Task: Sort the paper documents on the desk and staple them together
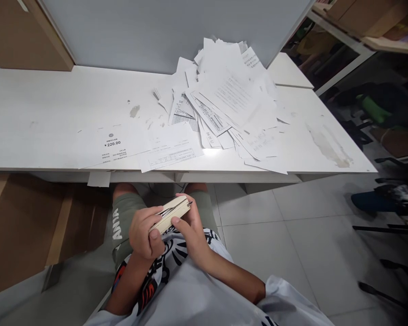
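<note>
Both my hands hold a cream-coloured stapler (171, 213) over my lap, below the front edge of the white desk (37, 113). My left hand (145, 237) wraps its fingers round the stapler's near end. My right hand (189, 228) grips it from the other side, thumb pressed on its edge. The stapler's top looks slightly raised, showing a dark metal strip. On the desk above lies a heap of printed papers (224, 99) and a receipt marked 220.00 (112, 145).
A grey partition (163, 27) backs the desk. A paper slip (99, 179) hangs over the desk's front edge. Brown cardboard (27, 226) stands at my left. Tiled floor (292, 244) lies to the right, with chair legs and dark bags (387, 108) beyond.
</note>
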Demonstrator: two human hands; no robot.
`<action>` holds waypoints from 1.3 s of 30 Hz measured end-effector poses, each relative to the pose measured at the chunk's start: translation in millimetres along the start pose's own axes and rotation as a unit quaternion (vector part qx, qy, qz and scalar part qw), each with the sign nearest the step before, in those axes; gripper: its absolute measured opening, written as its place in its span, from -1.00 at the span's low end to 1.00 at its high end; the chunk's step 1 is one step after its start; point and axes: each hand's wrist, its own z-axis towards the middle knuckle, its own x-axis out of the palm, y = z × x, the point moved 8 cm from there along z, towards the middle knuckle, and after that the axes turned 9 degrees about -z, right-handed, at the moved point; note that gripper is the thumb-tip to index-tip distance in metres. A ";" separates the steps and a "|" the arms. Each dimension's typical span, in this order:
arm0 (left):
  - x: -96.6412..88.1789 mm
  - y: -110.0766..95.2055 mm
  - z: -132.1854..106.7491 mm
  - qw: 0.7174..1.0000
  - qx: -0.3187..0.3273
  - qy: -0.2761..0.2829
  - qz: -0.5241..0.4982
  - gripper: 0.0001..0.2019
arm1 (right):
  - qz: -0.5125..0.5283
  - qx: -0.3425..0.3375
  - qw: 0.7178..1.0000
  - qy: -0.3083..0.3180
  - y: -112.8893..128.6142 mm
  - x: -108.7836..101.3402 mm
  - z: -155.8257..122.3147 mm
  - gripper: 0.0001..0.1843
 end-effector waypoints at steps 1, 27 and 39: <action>0.1 0.2 -0.4 1.000 0.001 0.001 -0.003 -0.79 | 0.002 0.001 1.000 0.000 -0.4 0.1 0.0 -0.50; -1.1 6.1 -4.9 1.000 -0.026 0.007 -0.006 -0.78 | 0.026 0.018 0.999 -0.022 -10.3 1.0 2.8 -0.55; -3.0 6.3 -4.9 1.000 -0.017 -0.003 -0.014 -0.78 | 0.012 0.014 0.999 -0.027 -10.3 1.6 2.9 -0.58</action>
